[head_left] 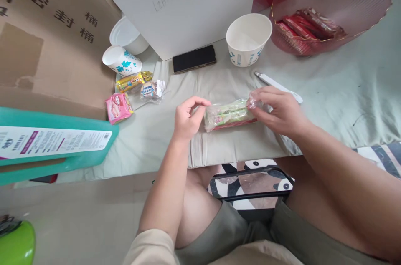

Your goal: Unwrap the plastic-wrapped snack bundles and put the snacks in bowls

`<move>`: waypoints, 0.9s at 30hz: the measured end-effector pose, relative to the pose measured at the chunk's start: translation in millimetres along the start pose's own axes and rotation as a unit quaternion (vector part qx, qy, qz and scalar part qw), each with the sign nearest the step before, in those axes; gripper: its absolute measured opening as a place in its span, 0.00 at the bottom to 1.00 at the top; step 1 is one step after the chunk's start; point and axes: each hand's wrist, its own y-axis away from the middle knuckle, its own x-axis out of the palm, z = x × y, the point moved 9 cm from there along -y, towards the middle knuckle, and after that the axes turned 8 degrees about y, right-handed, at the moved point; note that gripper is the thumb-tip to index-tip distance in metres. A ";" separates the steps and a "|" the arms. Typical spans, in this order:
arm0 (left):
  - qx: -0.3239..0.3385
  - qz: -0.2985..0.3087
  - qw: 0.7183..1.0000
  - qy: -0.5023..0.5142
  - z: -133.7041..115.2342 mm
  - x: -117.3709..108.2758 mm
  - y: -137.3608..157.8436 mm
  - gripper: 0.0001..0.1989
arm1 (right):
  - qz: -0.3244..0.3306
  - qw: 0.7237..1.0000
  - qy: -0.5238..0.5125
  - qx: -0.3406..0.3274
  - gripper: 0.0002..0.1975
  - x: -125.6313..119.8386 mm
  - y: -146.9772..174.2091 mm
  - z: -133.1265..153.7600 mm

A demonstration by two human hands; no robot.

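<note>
A clear plastic bag [231,113] with green and red snack packets inside lies near the table's front edge. My left hand [189,118] has thumb and forefinger closed together on its left end. At the right end, my right hand [275,108] pinches the crumpled plastic. Just behind my right hand lies a slim white tool [278,85] with a dark tip; its exact kind I cannot make out. A black phone [194,59] rests flat behind the bag.
At the left are a pink packet [118,107], a yellow packet [133,81], a clear-wrapped snack [152,90], a tipped paper cup [122,60] and a cardboard box [59,48]. Behind stand a paper bowl [246,50] and a pink ribbed bowl [365,10] holding red packets.
</note>
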 end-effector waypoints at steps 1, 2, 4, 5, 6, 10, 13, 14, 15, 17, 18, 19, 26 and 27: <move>0.005 -0.032 0.999 0.007 0.4 -8.4 -1.7 0.04 | -0.009 1.000 0.003 0.019 0.09 -3.9 0.6 -3.6; 0.010 -0.057 0.998 0.016 0.1 -15.0 -2.7 0.05 | -0.018 0.999 0.005 0.033 0.10 -7.1 1.2 -6.2; 0.017 -0.058 0.998 0.014 -3.8 -15.8 -2.9 0.06 | -0.035 0.998 0.005 0.050 0.10 -11.3 2.4 -9.1; 0.021 -0.029 0.999 -0.004 -7.4 -8.6 -2.0 0.09 | -0.043 0.997 0.004 0.056 0.10 -12.1 2.7 -10.1; 0.025 0.014 0.999 -0.034 -11.6 2.6 0.3 0.14 | -0.048 0.997 0.004 0.062 0.09 -12.0 2.8 -10.9; 0.035 0.131 0.975 -0.173 -19.2 41.8 15.0 0.31 | -0.052 0.995 0.009 0.083 0.08 -9.7 1.8 -12.9; 0.009 0.067 0.982 -0.176 -12.2 30.4 13.0 0.27 | -0.057 0.993 0.004 0.102 0.07 -12.5 2.4 -14.6; -0.006 0.036 0.986 -0.160 -7.7 21.7 10.7 0.25 | -0.059 0.992 0.001 0.109 0.07 -13.8 3.0 -15.2; -0.018 0.007 0.990 -0.142 -3.3 12.5 8.3 0.22 | -0.061 0.991 -0.002 0.116 0.07 -15.1 3.8 -15.9; -0.028 -0.041 0.993 -0.104 2.1 -3.6 3.7 0.16 | -0.064 0.990 -0.004 0.125 0.07 -16.7 5.2 -17.1; -0.021 -0.061 0.994 -0.085 2.0 -9.9 1.8 0.14 | -0.068 0.989 -0.004 0.128 0.07 -17.4 5.7 -17.3; -0.007 -0.080 0.994 -0.067 -0.2 -15.1 0.3 0.12 | -0.072 0.989 -0.005 0.127 0.07 -17.8 5.9 -17.1; 0.109 -0.162 0.980 0.041 -38.0 -28.5 5.7 0.06 | -0.162 0.985 -0.034 0.046 0.08 -32.1 6.2 3.7; 0.119 -0.162 0.978 0.047 -43.9 -28.7 7.9 0.06 | -0.176 0.983 -0.046 0.032 0.07 -35.5 8.0 7.5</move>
